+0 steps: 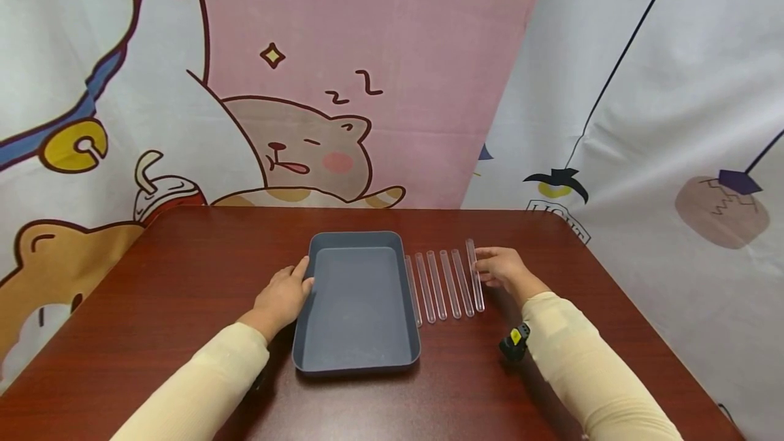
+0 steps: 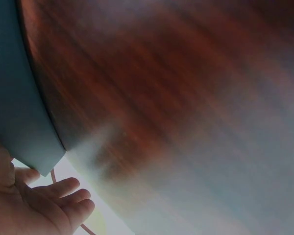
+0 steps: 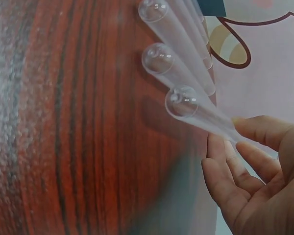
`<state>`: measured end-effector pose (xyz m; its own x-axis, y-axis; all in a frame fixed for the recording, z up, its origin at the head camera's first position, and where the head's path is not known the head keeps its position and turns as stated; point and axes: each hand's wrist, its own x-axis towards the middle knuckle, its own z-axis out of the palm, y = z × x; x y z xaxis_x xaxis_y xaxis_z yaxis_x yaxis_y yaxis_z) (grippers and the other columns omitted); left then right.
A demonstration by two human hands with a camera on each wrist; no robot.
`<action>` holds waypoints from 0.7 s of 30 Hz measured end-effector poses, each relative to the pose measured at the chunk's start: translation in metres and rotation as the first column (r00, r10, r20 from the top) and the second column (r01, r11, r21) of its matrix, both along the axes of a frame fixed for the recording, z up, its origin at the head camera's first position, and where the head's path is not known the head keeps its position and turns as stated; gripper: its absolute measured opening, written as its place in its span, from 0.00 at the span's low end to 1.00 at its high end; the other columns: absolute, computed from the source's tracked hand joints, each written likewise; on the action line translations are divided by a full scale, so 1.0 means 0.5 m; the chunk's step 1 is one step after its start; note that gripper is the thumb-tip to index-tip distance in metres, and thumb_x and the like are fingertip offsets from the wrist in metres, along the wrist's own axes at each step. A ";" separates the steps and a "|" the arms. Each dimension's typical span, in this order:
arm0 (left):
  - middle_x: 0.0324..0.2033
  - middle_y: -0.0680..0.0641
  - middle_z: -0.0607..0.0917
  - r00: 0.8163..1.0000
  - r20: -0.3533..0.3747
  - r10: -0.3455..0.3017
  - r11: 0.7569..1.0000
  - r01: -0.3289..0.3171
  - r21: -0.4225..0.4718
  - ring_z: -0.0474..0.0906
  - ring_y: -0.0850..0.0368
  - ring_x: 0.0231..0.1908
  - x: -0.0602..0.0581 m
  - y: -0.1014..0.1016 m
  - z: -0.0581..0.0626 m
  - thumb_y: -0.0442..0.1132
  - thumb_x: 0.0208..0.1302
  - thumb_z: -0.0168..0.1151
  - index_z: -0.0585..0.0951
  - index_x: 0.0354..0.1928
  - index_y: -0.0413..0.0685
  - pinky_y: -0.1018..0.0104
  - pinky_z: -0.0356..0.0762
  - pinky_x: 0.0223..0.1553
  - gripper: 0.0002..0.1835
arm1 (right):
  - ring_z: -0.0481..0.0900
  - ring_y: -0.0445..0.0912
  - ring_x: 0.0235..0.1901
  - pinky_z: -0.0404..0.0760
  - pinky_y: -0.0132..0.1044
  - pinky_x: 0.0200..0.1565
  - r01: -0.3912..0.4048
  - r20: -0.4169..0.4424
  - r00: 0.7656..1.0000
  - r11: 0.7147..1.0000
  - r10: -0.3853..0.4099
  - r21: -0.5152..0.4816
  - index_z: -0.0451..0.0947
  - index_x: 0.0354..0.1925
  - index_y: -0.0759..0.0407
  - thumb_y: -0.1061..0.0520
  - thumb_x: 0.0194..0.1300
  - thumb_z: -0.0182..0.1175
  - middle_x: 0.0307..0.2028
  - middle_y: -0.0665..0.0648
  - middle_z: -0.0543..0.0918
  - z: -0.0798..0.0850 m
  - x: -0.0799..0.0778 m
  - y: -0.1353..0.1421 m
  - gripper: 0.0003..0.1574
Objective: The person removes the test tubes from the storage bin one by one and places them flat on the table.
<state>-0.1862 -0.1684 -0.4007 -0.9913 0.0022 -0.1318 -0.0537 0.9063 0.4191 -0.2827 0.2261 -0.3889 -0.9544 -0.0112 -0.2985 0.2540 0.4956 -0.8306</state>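
A dark grey rectangular tray [image 1: 358,305] lies on the table. My left hand [image 1: 283,298] touches its left rim, with fingers loosely extended beside the wall; the left wrist view shows these fingers [image 2: 71,203] near a tray corner. To the right of the tray, several clear test tubes [image 1: 436,284] lie side by side in a row. My right hand [image 1: 503,267] pinches the rightmost test tube [image 1: 475,278] near its far end. In the right wrist view, the rounded end of that held tube [image 3: 182,102] points toward the camera, close beside its neighbours.
The dark red-brown wooden table [image 1: 202,278] bears the tray and tubes. A cartoon-printed cloth [image 1: 416,73] hangs behind the table's far edge, and a white printed cloth [image 1: 674,121] hangs at the right. A small black device [image 1: 514,344] is at the right wrist.
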 end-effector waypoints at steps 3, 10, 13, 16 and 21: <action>0.67 0.27 0.61 1.000 0.004 0.004 1.000 -0.004 0.004 0.54 0.32 0.69 0.000 0.000 0.000 0.45 0.76 0.42 0.52 0.76 0.44 0.37 0.62 0.61 0.31 | 0.82 0.44 0.33 0.81 0.39 0.36 -0.006 0.007 1.000 1.000 0.006 0.001 0.66 0.66 0.69 0.64 0.66 0.58 0.43 0.62 0.84 -0.004 -0.001 0.002 0.31; 0.68 0.28 0.60 1.000 0.004 0.004 1.000 -0.004 0.005 0.54 0.33 0.69 -0.004 -0.002 -0.007 0.46 0.76 0.42 0.51 0.76 0.45 0.38 0.61 0.62 0.31 | 0.83 0.46 0.34 0.82 0.44 0.39 -0.015 0.019 1.000 1.000 0.015 0.001 0.66 0.65 0.71 0.65 0.64 0.59 0.43 0.64 0.84 -0.014 -0.003 0.004 0.32; 0.68 0.28 0.60 1.000 0.004 0.006 1.000 -0.006 0.006 0.53 0.33 0.69 -0.004 -0.002 -0.008 0.46 0.76 0.42 0.50 0.76 0.45 0.37 0.61 0.62 0.31 | 0.83 0.48 0.37 0.82 0.46 0.42 -0.011 0.022 1.000 1.000 0.010 0.018 0.67 0.64 0.71 0.65 0.64 0.59 0.47 0.67 0.83 -0.017 -0.003 0.002 0.31; 0.68 0.28 0.60 1.000 0.001 0.008 1.000 -0.008 0.002 0.54 0.32 0.69 -0.003 -0.002 -0.008 0.45 0.76 0.42 0.51 0.76 0.44 0.37 0.62 0.61 0.31 | 0.83 0.49 0.38 0.81 0.47 0.43 -0.004 0.021 1.000 0.999 0.003 0.037 0.68 0.63 0.70 0.64 0.65 0.59 0.48 0.67 0.82 -0.019 -0.006 0.000 0.29; 0.67 0.27 0.61 1.000 -0.003 0.012 1.000 -0.012 -0.002 0.54 0.32 0.69 -0.004 -0.002 -0.007 0.45 0.76 0.42 0.51 0.76 0.45 0.36 0.62 0.61 0.31 | 0.84 0.48 0.36 0.81 0.45 0.40 -0.011 0.015 1.000 0.998 0.010 0.059 0.70 0.62 0.70 0.65 0.64 0.59 0.45 0.66 0.83 -0.023 -0.012 -0.001 0.28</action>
